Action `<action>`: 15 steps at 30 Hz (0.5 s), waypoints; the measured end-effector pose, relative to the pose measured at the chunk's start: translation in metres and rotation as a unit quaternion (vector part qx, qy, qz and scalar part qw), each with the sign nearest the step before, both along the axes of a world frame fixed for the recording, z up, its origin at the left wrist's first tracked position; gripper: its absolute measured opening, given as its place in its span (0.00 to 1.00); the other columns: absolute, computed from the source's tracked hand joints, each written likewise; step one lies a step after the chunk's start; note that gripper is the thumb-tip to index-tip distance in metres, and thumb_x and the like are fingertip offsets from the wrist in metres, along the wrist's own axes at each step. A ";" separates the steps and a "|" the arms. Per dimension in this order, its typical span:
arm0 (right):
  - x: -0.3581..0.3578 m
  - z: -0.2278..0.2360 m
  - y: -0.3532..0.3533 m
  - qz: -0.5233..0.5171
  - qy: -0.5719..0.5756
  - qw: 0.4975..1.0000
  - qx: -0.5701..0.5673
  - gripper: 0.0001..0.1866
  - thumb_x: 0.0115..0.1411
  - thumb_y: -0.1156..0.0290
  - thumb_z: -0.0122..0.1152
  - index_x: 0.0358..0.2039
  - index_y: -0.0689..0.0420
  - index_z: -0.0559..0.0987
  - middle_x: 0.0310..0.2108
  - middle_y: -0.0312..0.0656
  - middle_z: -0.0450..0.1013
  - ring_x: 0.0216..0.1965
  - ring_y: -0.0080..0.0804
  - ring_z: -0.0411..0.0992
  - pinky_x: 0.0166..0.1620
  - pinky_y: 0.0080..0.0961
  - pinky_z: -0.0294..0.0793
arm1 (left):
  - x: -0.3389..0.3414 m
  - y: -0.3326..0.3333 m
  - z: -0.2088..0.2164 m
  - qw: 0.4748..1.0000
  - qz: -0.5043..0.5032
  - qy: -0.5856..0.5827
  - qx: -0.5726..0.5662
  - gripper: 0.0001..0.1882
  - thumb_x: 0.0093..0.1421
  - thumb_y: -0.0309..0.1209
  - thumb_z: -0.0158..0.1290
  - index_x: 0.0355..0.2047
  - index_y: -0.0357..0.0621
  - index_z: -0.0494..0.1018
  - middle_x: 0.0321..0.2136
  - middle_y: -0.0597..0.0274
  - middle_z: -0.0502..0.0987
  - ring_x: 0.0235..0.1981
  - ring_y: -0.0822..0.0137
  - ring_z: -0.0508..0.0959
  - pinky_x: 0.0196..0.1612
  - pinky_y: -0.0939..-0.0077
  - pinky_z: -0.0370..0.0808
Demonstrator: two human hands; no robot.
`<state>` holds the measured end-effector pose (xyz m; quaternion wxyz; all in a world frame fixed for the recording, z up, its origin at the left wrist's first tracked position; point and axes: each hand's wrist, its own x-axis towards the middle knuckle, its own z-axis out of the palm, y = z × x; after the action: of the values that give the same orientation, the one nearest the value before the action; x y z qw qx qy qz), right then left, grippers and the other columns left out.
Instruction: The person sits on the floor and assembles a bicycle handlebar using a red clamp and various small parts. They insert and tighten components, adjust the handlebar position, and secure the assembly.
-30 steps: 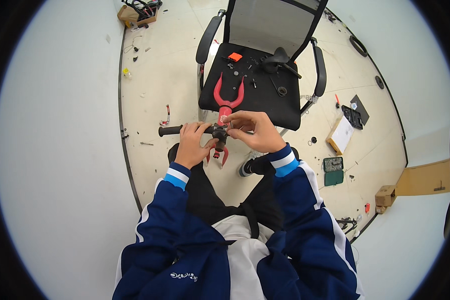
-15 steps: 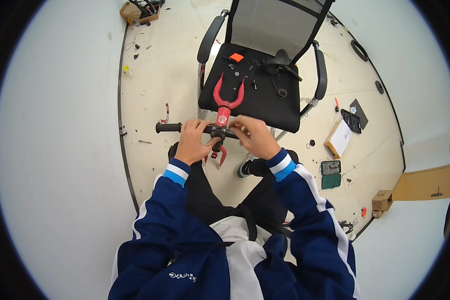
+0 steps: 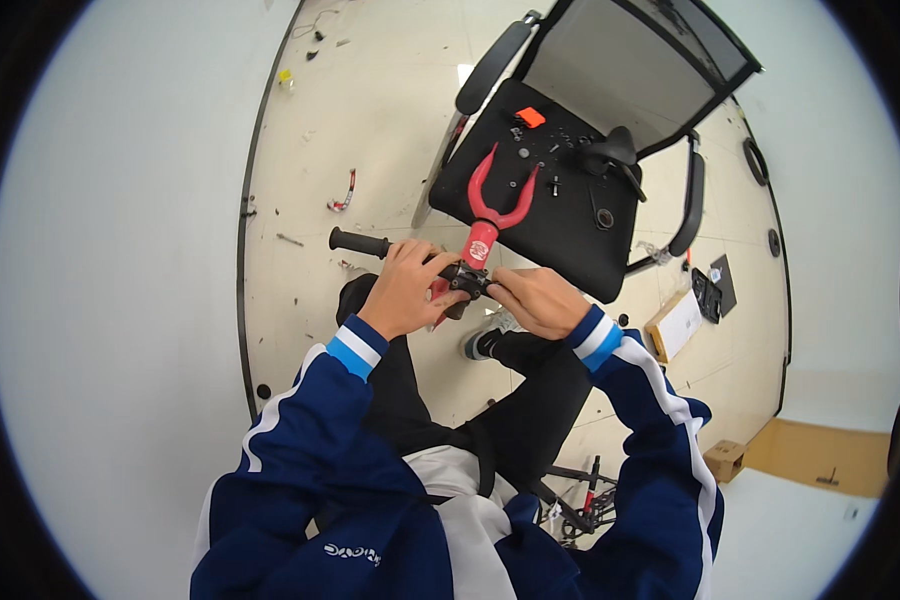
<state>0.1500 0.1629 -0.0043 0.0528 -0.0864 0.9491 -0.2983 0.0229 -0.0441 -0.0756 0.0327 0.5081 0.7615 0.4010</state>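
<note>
The view has turned: left hand point(image 3: 407, 291) clasps handlebar point(image 3: 360, 242), hold of right hand point(image 3: 542, 301) unclear.

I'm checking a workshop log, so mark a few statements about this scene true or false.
1. The left hand is on the black handlebar. True.
2. The fork is green. False: it is red.
3. An orange item lies on the chair seat. True.
4. The right hand rests on an armrest. False: its fingers are by the handlebar's clamp.
5. The saddle is on the chair seat. True.
</note>
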 end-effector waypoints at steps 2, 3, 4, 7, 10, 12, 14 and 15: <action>-0.007 -0.004 0.006 0.000 -0.029 0.999 -0.021 0.10 0.68 0.66 0.53 0.41 0.60 0.72 0.21 0.58 0.72 0.25 0.60 0.71 0.30 0.50 0.69 | -0.001 0.001 0.000 1.000 0.004 0.005 0.000 0.28 0.50 0.46 0.68 0.48 0.48 0.77 0.37 0.57 0.73 0.45 0.52 0.71 0.53 0.59 0.64; -0.011 -0.005 0.008 0.001 -0.043 0.999 -0.032 0.10 0.68 0.67 0.53 0.41 0.60 0.72 0.20 0.58 0.71 0.24 0.61 0.71 0.29 0.50 0.68 | -0.001 0.000 0.001 1.000 0.008 -0.001 -0.012 0.29 0.49 0.47 0.68 0.48 0.47 0.77 0.37 0.57 0.73 0.45 0.52 0.70 0.53 0.59 0.64; -0.014 -0.003 0.010 0.015 -0.060 0.997 -0.042 0.09 0.68 0.67 0.53 0.41 0.59 0.72 0.19 0.59 0.70 0.23 0.62 0.70 0.28 0.51 0.68 | -0.001 -0.002 0.005 1.000 0.011 -0.008 -0.024 0.29 0.49 0.48 0.69 0.47 0.47 0.77 0.37 0.57 0.73 0.45 0.52 0.70 0.54 0.59 0.63; -0.023 -0.017 0.022 0.030 -0.081 0.994 -0.065 0.09 0.68 0.66 0.54 0.42 0.58 0.72 0.19 0.59 0.70 0.23 0.61 0.70 0.28 0.50 0.68 | 0.001 0.001 0.004 1.000 0.023 -0.004 -0.020 0.32 0.47 0.53 0.69 0.46 0.46 0.77 0.36 0.57 0.71 0.44 0.52 0.70 0.54 0.58 0.62; -0.036 -0.026 0.033 0.063 -0.073 0.992 -0.078 0.09 0.68 0.65 0.54 0.39 0.58 0.73 0.19 0.57 0.70 0.23 0.59 0.71 0.28 0.49 0.69 | 0.003 0.000 0.005 0.999 0.036 -0.001 -0.025 0.33 0.46 0.53 0.69 0.46 0.46 0.77 0.36 0.57 0.71 0.44 0.53 0.70 0.54 0.59 0.63; -0.041 -0.032 0.038 0.082 -0.064 0.991 -0.082 0.09 0.68 0.64 0.55 0.38 0.58 0.74 0.20 0.55 0.71 0.22 0.57 0.71 0.27 0.48 0.69 | 0.001 0.001 0.003 0.999 0.032 -0.002 -0.039 0.33 0.43 0.52 0.71 0.45 0.46 0.77 0.36 0.56 0.72 0.43 0.53 0.70 0.54 0.59 0.63; -0.044 -0.034 0.042 0.104 -0.052 0.990 -0.078 0.10 0.67 0.63 0.55 0.37 0.57 0.74 0.20 0.52 0.72 0.22 0.54 0.72 0.26 0.46 0.69 | -0.001 0.003 0.002 0.999 0.022 -0.004 -0.030 0.33 0.43 0.51 0.71 0.45 0.46 0.77 0.36 0.57 0.72 0.43 0.54 0.70 0.54 0.59 0.63; -0.048 -0.031 0.043 0.132 -0.043 0.990 -0.040 0.09 0.67 0.63 0.56 0.38 0.56 0.74 0.20 0.51 0.72 0.22 0.52 0.72 0.26 0.44 0.70 | -0.002 0.003 0.001 0.999 0.021 -0.005 -0.025 0.33 0.43 0.51 0.71 0.45 0.46 0.77 0.36 0.57 0.71 0.43 0.54 0.70 0.54 0.59 0.63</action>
<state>0.1022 0.2058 -0.0354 0.1287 -0.1998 0.9136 -0.3298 0.0208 -0.0408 -0.0750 0.0408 0.4890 0.7819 0.3845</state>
